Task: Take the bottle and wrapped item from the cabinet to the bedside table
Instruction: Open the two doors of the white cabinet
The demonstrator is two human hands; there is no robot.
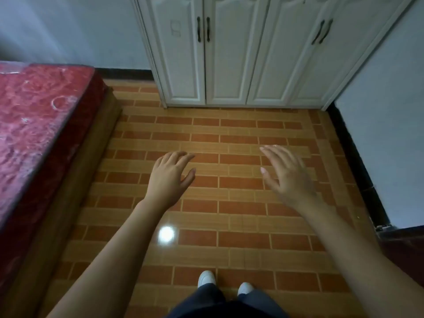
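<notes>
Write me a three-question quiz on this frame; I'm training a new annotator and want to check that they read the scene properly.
1. True or false: the white cabinet has a door standing open.
2. What lies along the left of the floor? A) a red mattress B) a desk C) a sofa
3. What does the left hand or the right hand hold?

Key
1. False: all doors are shut.
2. A, the red mattress.
3. Nothing; both hands are open and empty above the tiled floor.
</notes>
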